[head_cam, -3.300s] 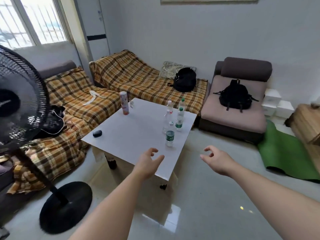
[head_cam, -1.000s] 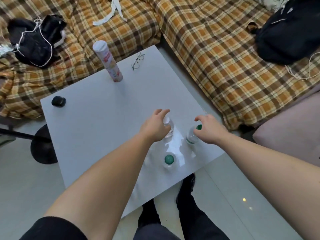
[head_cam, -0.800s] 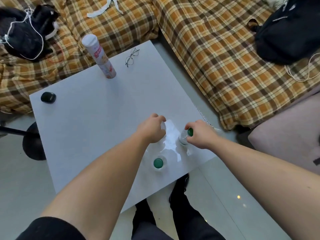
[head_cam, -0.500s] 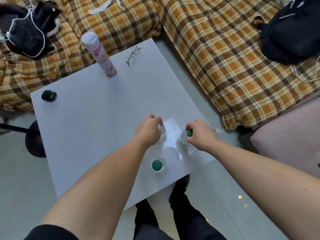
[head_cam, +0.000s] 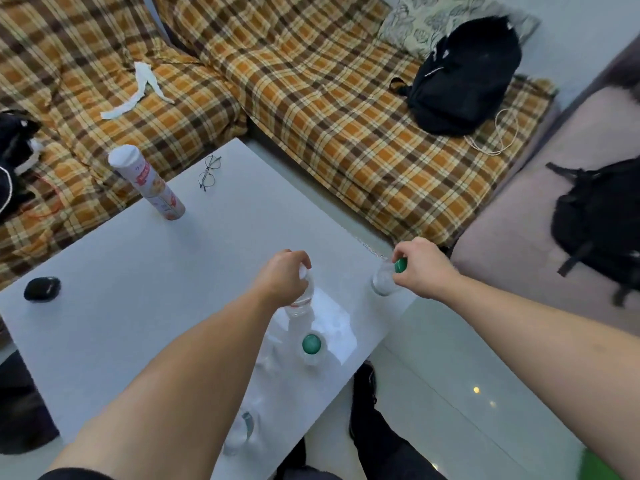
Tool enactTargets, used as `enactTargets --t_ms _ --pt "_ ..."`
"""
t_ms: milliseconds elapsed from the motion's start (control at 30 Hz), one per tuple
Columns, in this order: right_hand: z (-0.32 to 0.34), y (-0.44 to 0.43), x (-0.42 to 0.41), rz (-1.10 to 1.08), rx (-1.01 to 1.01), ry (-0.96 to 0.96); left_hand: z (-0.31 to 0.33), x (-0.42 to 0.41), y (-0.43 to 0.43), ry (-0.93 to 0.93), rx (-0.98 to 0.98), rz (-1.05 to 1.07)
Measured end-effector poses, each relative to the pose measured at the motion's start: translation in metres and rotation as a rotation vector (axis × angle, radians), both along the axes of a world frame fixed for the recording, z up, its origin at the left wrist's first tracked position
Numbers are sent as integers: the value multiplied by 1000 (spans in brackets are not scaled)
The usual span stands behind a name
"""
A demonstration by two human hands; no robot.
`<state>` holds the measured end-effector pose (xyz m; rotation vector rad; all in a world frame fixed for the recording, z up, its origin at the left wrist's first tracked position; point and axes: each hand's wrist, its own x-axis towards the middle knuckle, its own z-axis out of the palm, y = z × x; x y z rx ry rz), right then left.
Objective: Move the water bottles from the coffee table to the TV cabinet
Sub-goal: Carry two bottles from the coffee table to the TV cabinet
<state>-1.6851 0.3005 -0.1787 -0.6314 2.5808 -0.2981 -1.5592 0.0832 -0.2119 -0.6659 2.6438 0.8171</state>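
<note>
On the white coffee table (head_cam: 138,289), my left hand (head_cam: 282,278) is closed over the top of a clear white-capped water bottle (head_cam: 300,304). My right hand (head_cam: 424,268) grips a clear green-capped water bottle (head_cam: 382,284) by its neck, at the table's right corner. A third bottle with a green cap (head_cam: 311,344) stands free on the table between my arms. A clear shape (head_cam: 242,433) beside my left forearm near the front edge may be another bottle. The TV cabinet is out of view.
A tall snack canister (head_cam: 147,183), glasses (head_cam: 207,173) and a small black case (head_cam: 41,288) sit on the table. Plaid-covered sofas (head_cam: 329,116) border its far sides, with a black backpack (head_cam: 464,74). Another backpack (head_cam: 602,220) lies on a mauve seat. My legs (head_cam: 367,410) stand at the front edge.
Both hands came down and closed on bottle tops. The right hand has since carried its green-capped bottle rightward to the table corner. The left bottle looks slightly raised.
</note>
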Motion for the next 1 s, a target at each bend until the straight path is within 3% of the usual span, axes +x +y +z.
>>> enactTargets --t_ms 300,467,733,1000 --pt "95 102 84 -290 -29 228 87 -2 63 194 24 -376" --pt "133 188 156 -441 3 236 123 -1 138 214 -12 -553" --pt "136 325 301 -802 -33 260 146 65 292 372 -9 -763" --pt "136 437 498 -1221 -10 285 147 165 458 312 21 -1157"
